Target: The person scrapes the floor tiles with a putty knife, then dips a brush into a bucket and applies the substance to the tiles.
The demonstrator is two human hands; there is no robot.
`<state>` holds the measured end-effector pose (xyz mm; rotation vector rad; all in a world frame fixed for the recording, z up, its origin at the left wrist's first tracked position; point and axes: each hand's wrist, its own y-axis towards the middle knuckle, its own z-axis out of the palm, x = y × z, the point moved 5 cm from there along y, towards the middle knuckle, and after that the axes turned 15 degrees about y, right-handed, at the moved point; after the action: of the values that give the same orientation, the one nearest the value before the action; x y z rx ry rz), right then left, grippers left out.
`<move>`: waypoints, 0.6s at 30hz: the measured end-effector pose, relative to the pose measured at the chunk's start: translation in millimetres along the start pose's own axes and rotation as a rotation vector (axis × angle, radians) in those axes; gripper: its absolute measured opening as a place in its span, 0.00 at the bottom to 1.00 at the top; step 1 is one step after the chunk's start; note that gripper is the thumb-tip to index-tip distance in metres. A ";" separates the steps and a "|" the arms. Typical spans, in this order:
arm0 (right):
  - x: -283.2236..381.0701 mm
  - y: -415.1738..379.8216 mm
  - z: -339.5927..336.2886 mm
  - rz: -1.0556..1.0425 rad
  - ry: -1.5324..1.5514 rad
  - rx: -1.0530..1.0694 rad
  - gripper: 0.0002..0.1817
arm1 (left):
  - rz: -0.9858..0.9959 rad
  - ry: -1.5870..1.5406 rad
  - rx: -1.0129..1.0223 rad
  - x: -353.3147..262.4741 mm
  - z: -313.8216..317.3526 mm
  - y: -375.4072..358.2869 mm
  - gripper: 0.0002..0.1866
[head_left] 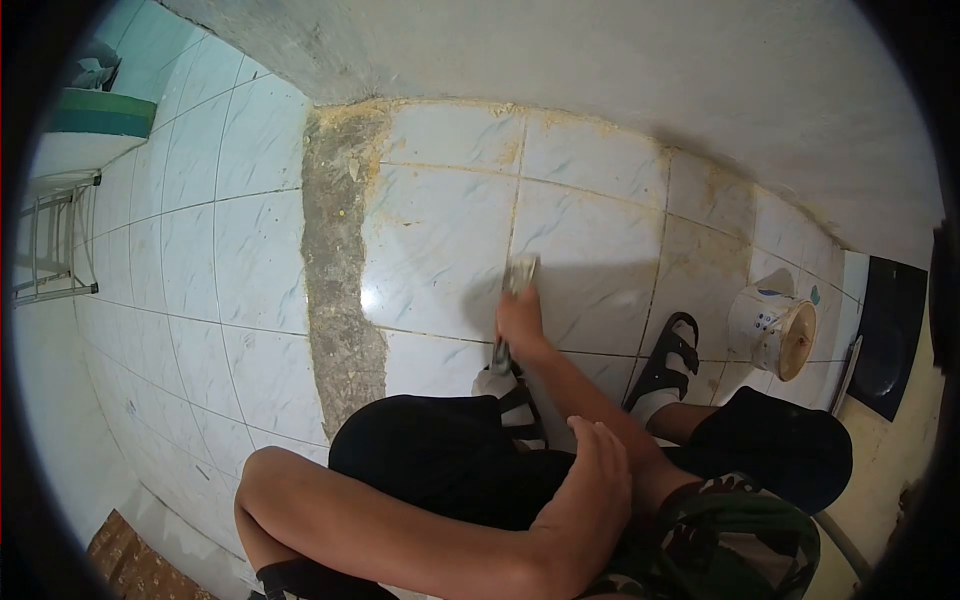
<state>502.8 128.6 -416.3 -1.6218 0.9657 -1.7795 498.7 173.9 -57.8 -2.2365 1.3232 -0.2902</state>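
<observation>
The right hand (520,318) grips a scraper (522,272) that points to 12 o'clock over the tiled floor (430,240); the left hand (592,478), fingers loosely extended, lies by the right forearm (590,398), the scraper at its 11 o'clock.

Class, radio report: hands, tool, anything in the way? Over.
Right hand grips scraper over tiles, contact unclear. Left hand by right arm. Bucket clear of scraper.
</observation>
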 end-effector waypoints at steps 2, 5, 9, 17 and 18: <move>37.9 31.0 18.1 -0.054 0.072 0.004 0.12 | 0.002 0.022 0.024 0.6 -1.8 -1.4 0.26; 47.7 23.8 22.5 -0.059 0.040 -0.068 0.12 | -0.017 0.020 0.022 -2.9 0.8 -0.6 0.25; 20.0 -12.9 5.2 0.006 -0.030 -0.060 0.12 | -0.045 -0.004 0.009 0.9 3.9 0.0 0.25; 57.1 64.2 26.8 -0.091 0.068 0.020 0.12 | -0.060 0.022 0.001 -1.4 4.6 -2.5 0.25; 54.7 55.7 22.7 -0.095 0.012 0.023 0.12 | -0.064 0.027 -0.004 -0.4 3.6 -2.6 0.25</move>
<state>514.1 48.9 -427.6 -1.6697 0.8833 -1.8581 502.0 176.4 -59.4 -2.2892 1.2683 -0.3417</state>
